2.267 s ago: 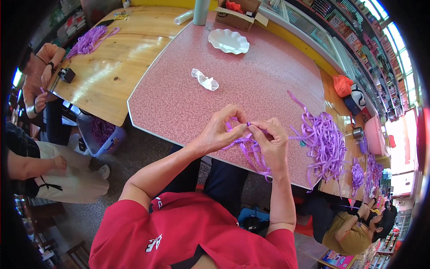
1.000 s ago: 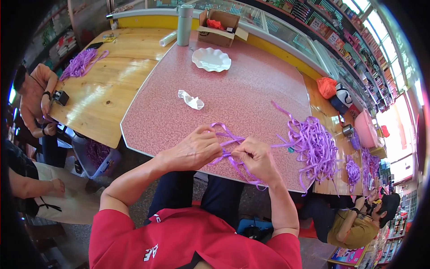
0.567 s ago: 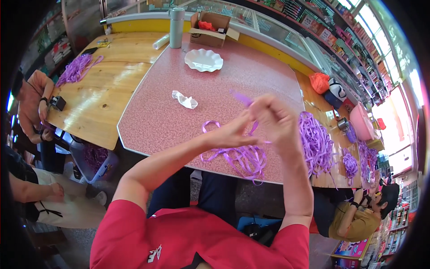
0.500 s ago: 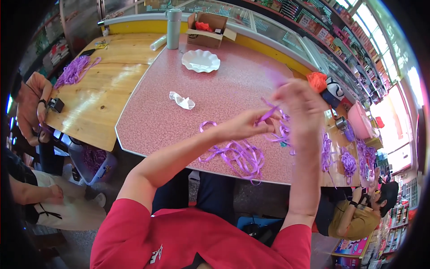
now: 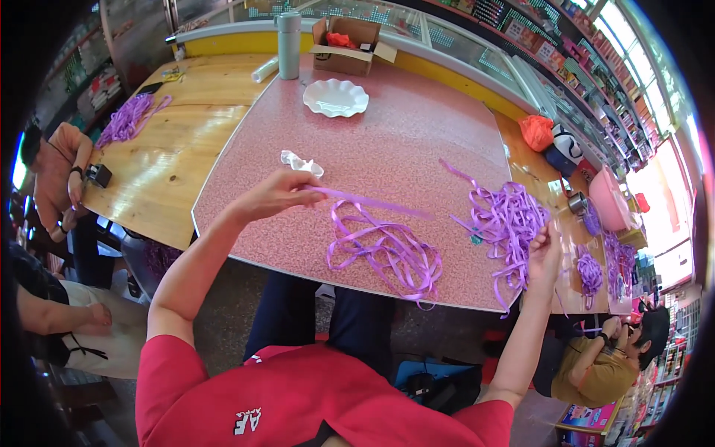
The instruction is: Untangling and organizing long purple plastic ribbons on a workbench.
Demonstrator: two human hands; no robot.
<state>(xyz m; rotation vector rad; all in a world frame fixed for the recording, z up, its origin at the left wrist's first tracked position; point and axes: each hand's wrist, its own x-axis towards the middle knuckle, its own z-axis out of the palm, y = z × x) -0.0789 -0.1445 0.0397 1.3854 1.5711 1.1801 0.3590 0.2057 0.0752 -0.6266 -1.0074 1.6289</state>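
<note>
A flat purple ribbon (image 5: 372,201) is pinched in my left hand (image 5: 281,194), which is raised above the pink speckled table (image 5: 261,127). The strip stretches rightward from my fingers over a loose tangle of purple ribbon (image 5: 387,257) near the table's front edge. My right hand (image 5: 545,257) is closed, its fingers curled at the right side of a larger ribbon heap (image 5: 514,216). What it grips, if anything, cannot be made out. A small green piece (image 5: 477,236) shows at the heap's left edge. Crumpled white tissue (image 5: 302,163) lies just beyond my left hand.
Farther back stand a white scalloped plate (image 5: 336,98), a pale green bottle (image 5: 288,46) and an open cardboard box (image 5: 344,48). More ribbon bundles (image 5: 589,272) and a pink basin (image 5: 609,200) are at right. People sit on both sides, one in an orange shirt (image 5: 56,167).
My hands have moved apart: the left went left with the ribbon, the right came down from its raised position to the right-hand heap. The ribbon between them now lies stretched from my left hand.
</note>
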